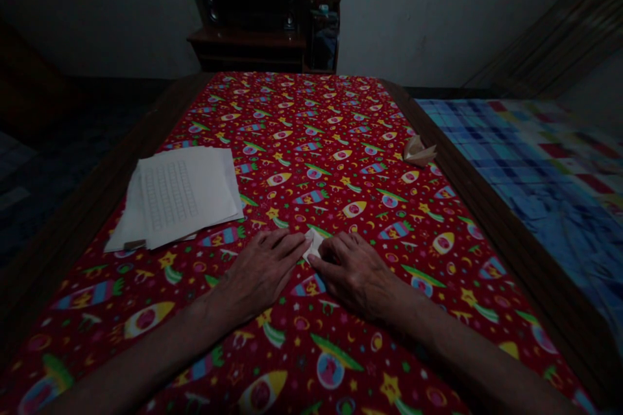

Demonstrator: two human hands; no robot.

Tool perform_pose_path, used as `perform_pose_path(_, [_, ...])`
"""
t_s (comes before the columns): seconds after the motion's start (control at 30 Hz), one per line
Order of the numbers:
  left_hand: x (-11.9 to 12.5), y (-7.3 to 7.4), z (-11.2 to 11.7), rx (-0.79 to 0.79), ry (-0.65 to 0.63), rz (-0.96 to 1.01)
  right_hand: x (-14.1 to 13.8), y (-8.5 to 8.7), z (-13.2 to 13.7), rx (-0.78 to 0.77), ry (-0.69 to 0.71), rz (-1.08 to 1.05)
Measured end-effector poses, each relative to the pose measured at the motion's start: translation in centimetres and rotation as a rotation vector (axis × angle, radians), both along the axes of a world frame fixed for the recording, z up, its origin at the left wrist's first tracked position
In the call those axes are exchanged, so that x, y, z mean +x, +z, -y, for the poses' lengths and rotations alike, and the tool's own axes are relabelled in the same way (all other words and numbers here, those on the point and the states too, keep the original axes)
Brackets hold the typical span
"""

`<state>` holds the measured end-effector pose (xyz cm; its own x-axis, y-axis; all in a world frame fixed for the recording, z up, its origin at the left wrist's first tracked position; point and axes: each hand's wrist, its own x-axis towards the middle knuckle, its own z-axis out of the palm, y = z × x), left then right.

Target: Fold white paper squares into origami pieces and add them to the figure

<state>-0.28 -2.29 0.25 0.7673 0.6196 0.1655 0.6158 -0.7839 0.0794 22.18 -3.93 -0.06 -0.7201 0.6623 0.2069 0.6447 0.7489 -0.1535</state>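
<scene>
Toward the near edge of the red rocket-print worktop (311,117), a small white folded paper (313,244) lies between both hands, left hand (260,270) fingers flat together against it, right hand (354,272) fingers pinched on its right side.

I am resting my left hand (260,270) and right hand (353,270) side by side at lower centre on the table (302,117), a small paper (313,245) lying between my fingertips, a stack of sheets (180,196) lying at centre left, a folded paper shape (418,152) sitting near the table's right edge, a cabinet (257,45) standing behind at top centre
</scene>
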Motion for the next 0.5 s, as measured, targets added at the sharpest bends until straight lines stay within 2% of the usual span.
perform_pose_path(0.2, [-0.17,-0.29,0.0,-0.017,-0.01,-0.033,-0.01,-0.06,0.07,0.005,-0.012,-0.003])
perform_pose_path(0.5, [-0.24,-0.1,-0.49,-0.05,-0.026,0.02,0.02,-0.4,0.08,0.006,-0.028,-0.038])
